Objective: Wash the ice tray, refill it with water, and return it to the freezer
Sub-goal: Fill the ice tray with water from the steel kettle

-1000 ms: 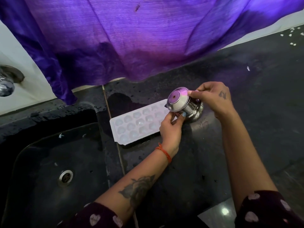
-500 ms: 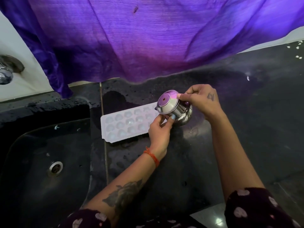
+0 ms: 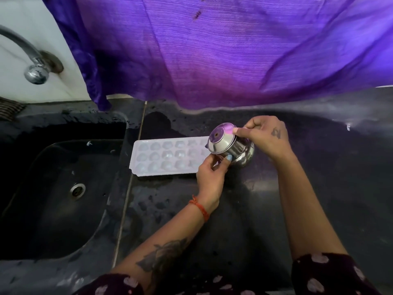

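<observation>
Over the last second my view has swung left, bringing the tap (image 3: pixel 32 58) into sight, while my hands have hardly shifted: my right hand (image 3: pixel 264 136) still curls around the steel pot (image 3: pixel 230 146), tipped on its side at the right end of the ice tray (image 3: pixel 168 155), and my left hand (image 3: pixel 210 177) still pinches the pot's lower edge with thumb and fingertips. The tray lies flat on the wet tabletop (image 3: pixel 265 209), just right of the sink (image 3: pixel 63 199). I judge refilling is under way, though I cannot see water flowing.
</observation>
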{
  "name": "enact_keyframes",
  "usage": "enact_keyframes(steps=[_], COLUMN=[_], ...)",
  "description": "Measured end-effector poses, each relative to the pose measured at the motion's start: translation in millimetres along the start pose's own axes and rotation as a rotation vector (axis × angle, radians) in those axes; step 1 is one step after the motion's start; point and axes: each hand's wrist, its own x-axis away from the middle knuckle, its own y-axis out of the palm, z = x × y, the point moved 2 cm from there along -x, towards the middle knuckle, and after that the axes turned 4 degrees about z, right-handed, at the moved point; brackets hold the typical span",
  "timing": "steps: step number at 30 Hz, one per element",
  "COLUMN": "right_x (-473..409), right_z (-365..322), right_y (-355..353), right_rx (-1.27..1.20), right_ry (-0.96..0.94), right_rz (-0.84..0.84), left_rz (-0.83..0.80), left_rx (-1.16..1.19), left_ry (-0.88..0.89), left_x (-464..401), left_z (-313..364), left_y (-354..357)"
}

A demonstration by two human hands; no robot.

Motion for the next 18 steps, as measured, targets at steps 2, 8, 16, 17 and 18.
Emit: enact_keyframes(steps=[2,8,16,17,18], right_x=[-3,-12,-11,-11,-11], right_z=[1,-2,-9,-10,-11], right_y=[-1,-3,-2,-2,-2], right_rx=[0.016,0.074,0.157,0.169,0.184], right_ry=[-0.004,-0.046,-0.129,-0.141,-0.154], right_rz=[-0.010,-0.014,-0.013,-0.015,-0.019], left_rz=[0.012,0.016,-0.034,-0.039,-0.044], left_rx=[0.007,0.027,0.111,0.115,0.120], left_ry=[-0.010,-0.043,-0.125,-0.131,-0.137], left_x=[-1,-6,-7,-7,-7], left_z=[-2,-1,-3,-3,-2], left_y=[4,11,14,14,14])
